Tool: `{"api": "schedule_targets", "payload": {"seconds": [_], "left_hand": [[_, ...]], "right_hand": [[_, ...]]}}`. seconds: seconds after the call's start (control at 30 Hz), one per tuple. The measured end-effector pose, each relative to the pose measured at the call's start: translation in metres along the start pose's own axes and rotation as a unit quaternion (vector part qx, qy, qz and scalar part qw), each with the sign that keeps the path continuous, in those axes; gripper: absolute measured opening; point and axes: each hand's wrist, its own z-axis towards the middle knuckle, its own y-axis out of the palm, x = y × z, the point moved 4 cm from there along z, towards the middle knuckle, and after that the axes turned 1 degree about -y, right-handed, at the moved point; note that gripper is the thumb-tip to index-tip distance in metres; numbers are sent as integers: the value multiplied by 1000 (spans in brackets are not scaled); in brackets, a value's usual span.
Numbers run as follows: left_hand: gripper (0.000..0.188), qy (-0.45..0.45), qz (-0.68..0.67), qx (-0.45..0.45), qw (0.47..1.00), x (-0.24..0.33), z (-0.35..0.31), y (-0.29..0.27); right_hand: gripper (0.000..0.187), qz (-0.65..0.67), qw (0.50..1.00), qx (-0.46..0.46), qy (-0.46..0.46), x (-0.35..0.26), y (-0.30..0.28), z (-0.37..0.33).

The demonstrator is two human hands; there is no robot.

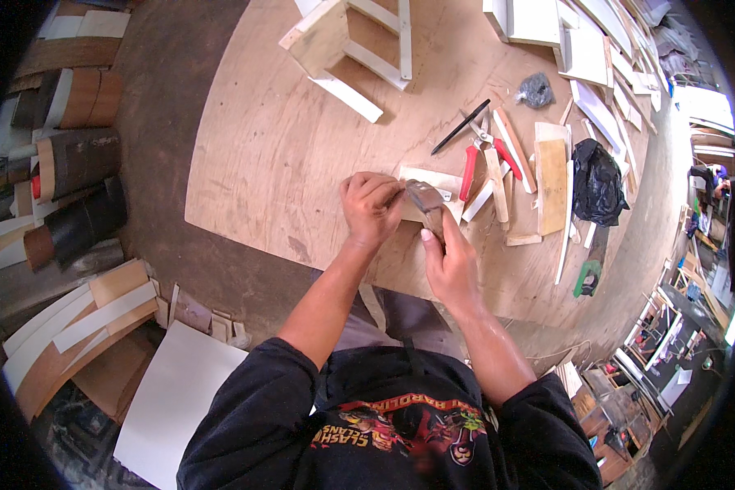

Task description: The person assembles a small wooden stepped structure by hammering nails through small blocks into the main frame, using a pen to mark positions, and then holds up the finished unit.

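You are mid-strike with the hammer (pixel 426 204) clasped in your right hand (pixel 449 261), its head just beside the small white wood block (pixel 433 186) your left hand (pixel 371 206) pinches, left of the red-handled pliers (pixel 472 167); next likely needs a square blow, fingers clear.

The person wears a black sweatshirt (pixel 384 425) with sleeves pushed up to the elbows, leaving both forearms bare. A colourful printed graphic in red, yellow and orange runs across its chest. No gloves cover the left hand (pixel 371 208) or the right hand (pixel 449 265).
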Motion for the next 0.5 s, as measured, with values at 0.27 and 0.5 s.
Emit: {"api": "schedule_targets", "payload": {"seconds": [0.27,0.5], "left_hand": [[22,-8,-12,-3,1000,2,1,0],[23,-14,-8,-10,1000,1,-1,0]], "right_hand": [[49,-2,1000,-19,21,-1,-1,4],[49,-6,999,-15,29,-1,-3,2]]}}
